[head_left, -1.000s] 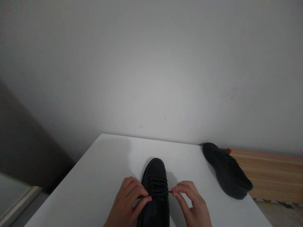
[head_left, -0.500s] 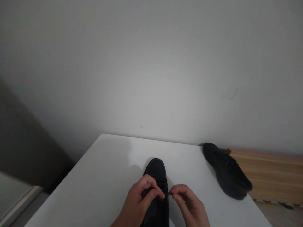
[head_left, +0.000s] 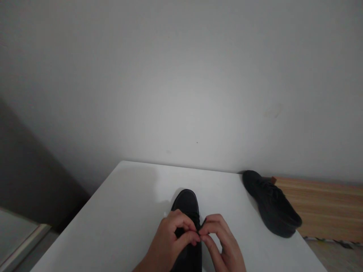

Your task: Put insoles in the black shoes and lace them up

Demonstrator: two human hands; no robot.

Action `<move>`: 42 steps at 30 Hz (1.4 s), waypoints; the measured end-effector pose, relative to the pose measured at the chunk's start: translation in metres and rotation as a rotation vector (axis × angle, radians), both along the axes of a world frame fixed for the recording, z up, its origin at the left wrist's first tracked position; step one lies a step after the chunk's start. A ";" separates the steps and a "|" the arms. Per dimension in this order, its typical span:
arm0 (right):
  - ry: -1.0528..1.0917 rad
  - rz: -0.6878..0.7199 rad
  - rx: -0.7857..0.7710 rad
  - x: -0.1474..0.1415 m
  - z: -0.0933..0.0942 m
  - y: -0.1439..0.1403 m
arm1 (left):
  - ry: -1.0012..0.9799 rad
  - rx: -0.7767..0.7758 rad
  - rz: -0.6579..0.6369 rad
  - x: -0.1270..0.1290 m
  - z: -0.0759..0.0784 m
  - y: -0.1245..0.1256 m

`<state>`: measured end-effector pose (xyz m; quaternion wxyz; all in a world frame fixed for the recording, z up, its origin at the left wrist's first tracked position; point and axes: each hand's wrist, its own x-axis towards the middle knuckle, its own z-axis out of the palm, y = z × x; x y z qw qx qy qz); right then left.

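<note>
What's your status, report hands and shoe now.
Left hand and right hand pinched together on the laces. Black shoe on the white table, toe away. Second shoe far right, clear.

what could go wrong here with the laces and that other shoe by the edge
The left hand and right hand pinch the thin black lace over the near shoe; black on black in dim light, a slip seems likely. The second shoe lies at the table edge and might fall if bumped.
</note>
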<state>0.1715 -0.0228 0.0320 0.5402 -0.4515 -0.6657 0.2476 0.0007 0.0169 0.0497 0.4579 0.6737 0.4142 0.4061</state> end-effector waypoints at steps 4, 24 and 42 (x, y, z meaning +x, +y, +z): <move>-0.101 -0.064 0.043 -0.002 0.002 0.001 | 0.068 0.096 -0.009 0.000 0.003 -0.003; -0.399 0.103 0.168 0.024 0.008 0.000 | -0.051 0.079 0.046 -0.006 -0.007 -0.006; -0.268 0.113 0.047 0.009 0.005 0.003 | 0.076 0.489 -0.061 -0.007 -0.004 -0.006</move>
